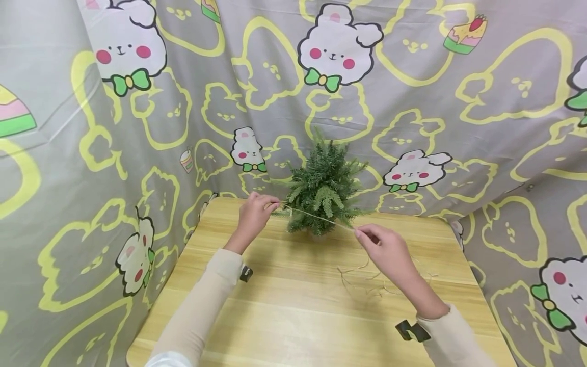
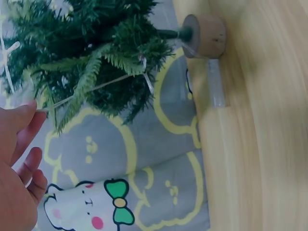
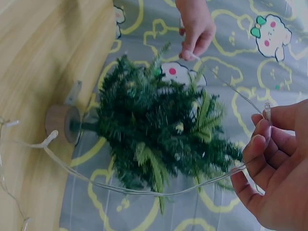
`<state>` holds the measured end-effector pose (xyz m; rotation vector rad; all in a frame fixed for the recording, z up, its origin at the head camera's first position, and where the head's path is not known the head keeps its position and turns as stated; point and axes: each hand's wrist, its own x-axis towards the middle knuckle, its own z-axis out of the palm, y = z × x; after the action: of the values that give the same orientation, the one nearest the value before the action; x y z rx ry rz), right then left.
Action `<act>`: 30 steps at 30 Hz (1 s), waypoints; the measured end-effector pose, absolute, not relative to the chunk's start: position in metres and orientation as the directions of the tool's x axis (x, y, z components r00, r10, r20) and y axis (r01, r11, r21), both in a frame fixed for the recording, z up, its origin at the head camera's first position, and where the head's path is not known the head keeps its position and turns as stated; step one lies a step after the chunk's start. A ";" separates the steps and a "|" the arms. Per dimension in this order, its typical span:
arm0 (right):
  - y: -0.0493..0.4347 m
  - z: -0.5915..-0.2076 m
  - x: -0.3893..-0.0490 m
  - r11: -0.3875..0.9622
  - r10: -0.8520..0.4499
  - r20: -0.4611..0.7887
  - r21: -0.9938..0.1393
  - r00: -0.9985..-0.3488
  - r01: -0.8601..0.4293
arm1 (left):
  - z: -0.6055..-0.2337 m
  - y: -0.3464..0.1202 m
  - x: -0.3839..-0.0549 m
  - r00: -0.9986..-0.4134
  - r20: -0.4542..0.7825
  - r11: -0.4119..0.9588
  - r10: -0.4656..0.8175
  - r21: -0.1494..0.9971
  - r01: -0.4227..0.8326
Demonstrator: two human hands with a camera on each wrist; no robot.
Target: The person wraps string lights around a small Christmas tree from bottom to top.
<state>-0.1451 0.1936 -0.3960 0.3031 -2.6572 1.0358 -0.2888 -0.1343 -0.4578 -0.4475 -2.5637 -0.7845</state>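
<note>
Beige sleeves (image 1: 199, 300) extend over the tabletop (image 1: 275, 311). Set apart, my left hand (image 1: 255, 214) and right hand (image 1: 390, 252) each pinch the string-light wire (image 1: 316, 216), stretched before the artificial pine tree (image 1: 321, 183) near the tabletop's far edge; the wire's slack lies toward the right edge.

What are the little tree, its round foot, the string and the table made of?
The little tree: probably matte plastic, from its repeated, needle-like sprigs. Its round foot: likely dull wood, being brown with dark marks. The string: maybe clear, shiny plastic over wire, since it's thin and glints. The table: smooth, slightly glossy wood or wood-look laminate; the grain shows, but I can't tell which.
</note>
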 end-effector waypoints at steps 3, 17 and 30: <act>0.205 -0.395 -0.144 0.719 -0.069 0.289 -0.649 -0.955 -0.248 | -0.459 -0.130 -0.284 -0.831 0.507 0.801 0.228 0.388 0.456; 0.241 -0.391 -0.139 0.702 0.005 0.189 -0.700 -0.982 -0.131 | -0.469 -0.111 -0.272 -0.720 0.578 0.791 0.384 0.196 0.579; 0.258 -0.389 -0.137 0.668 0.024 0.107 -0.741 -0.994 -0.064 | -0.471 -0.093 -0.268 -0.689 0.597 0.785 0.412 0.152 0.601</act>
<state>-0.1365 0.2576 -0.3890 0.0327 -2.7698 1.2373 -0.2685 -0.0931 -0.4711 -0.7528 -2.4239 -0.4578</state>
